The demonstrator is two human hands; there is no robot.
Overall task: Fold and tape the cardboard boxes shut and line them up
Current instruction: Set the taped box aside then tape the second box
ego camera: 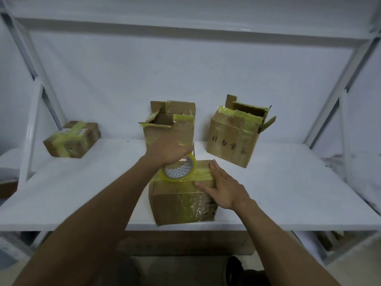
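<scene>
Four boxes sit on the white shelf board point(82, 193). Nearest you, at the front edge, is the closed box point(175, 205) with a yellowish tape strip across its top. Behind it is an open box point(171, 133), flaps up. To the right is a lettered open box point(231, 141). Far left, well apart, is a taped box point(72, 139). Your right hand point(222, 186) presses flat on the closed box's top, fingers straight. Your left hand point(167, 149) curls round the tape roll point(179, 170) on that top.
</scene>
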